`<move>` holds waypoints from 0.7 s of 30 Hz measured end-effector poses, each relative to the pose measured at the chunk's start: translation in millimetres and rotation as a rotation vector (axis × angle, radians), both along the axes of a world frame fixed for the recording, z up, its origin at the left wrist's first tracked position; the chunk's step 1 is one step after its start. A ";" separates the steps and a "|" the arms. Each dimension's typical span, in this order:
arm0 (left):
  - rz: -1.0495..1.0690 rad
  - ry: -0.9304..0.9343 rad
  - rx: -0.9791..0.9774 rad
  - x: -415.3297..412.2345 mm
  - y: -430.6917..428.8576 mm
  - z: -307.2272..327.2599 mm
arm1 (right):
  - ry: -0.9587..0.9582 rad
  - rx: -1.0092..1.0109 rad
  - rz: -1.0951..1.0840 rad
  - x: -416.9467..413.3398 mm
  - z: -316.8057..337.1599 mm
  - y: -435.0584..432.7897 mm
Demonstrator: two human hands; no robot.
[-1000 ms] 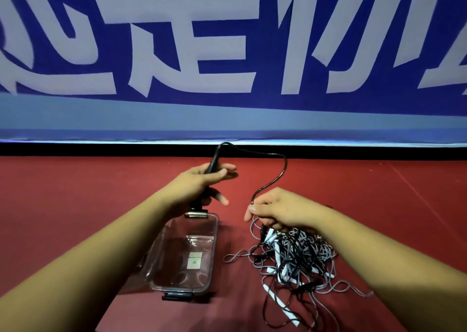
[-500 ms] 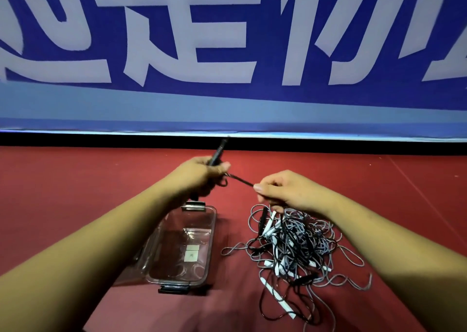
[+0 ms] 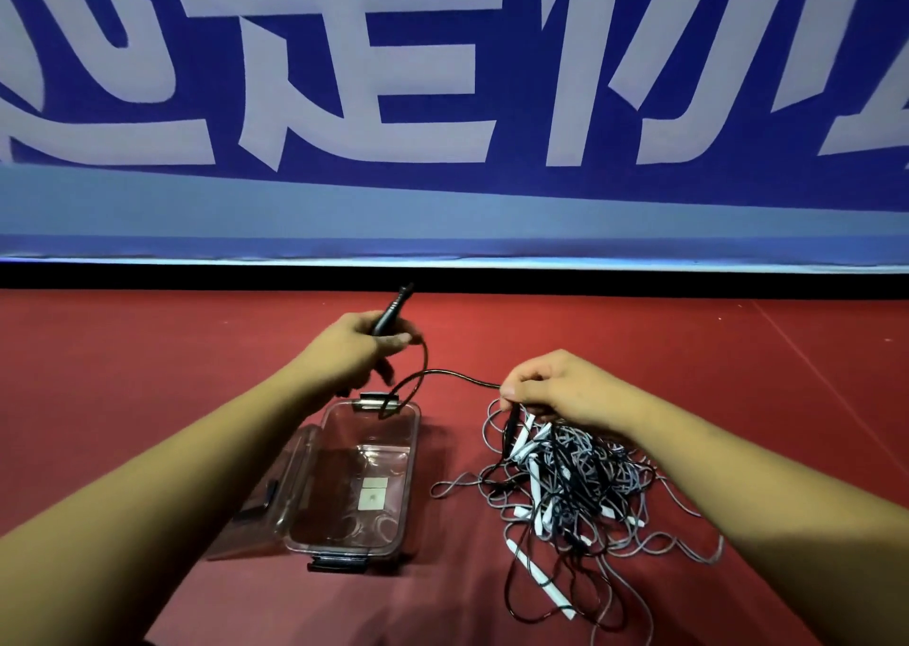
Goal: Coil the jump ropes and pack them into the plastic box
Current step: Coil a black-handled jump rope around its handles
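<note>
Nearest me, to the right of the plastic box (image 3: 412,468), the jump ropes (image 3: 570,483) are lying in one tangled heap of black, grey and white on the red floor (image 3: 147,350). Loose loops and a white handle (image 3: 541,584) are straying out on the near side. At the heap's far edge the right hand (image 3: 560,389) is hovering, its fingers (image 3: 514,390) pinching a black rope (image 3: 442,373) where it is leaving the tangle. That rope is running left and sagging in a loop over the box's far rim. From there it is rising to the left hand (image 3: 356,347), just beyond the box, whose fingers (image 3: 396,338) are curling round a black handle (image 3: 391,308) that is poking up and away.

The step, as I'm reading it, is freeing this one rope and beginning its coil. To do it well, the person should be holding the handle hand steady as the anchor. The rope should be sliding through the right pinch, not being hauled, so the heap is not tightening into knots. The loops should be going on evenly, and small enough for the box.

The box is sitting open, its clear lid (image 3: 256,493) folded out flat on its left and a dark latch (image 3: 339,564) at its near end. No rope is packed in it yet. I'm seeing only a small pale label (image 3: 372,495) at the bottom, inside or underneath I cannot tell. Far beyond the box, a blue banner (image 3: 442,104) with white lettering is hanging.
</note>
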State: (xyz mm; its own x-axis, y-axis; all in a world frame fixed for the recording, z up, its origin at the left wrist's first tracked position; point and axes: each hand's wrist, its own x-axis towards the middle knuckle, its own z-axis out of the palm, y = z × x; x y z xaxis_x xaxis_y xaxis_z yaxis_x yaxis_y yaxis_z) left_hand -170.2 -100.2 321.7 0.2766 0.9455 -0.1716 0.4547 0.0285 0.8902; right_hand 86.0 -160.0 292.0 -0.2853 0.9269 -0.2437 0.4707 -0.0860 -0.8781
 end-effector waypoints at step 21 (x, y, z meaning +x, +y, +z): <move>0.325 -0.011 -0.119 -18.7 18.5 -10.6 | -0.129 -0.028 -0.088 31.1 -16.6 2.0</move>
State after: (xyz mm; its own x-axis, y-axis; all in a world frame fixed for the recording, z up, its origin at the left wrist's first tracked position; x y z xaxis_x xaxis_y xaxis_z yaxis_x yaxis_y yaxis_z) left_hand -188.8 -81.7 311.0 -0.0335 0.9581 -0.2846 0.3949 0.2743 0.8768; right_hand 117.0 -158.0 275.4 -0.1680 0.9394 -0.2988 0.5687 -0.1552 -0.8078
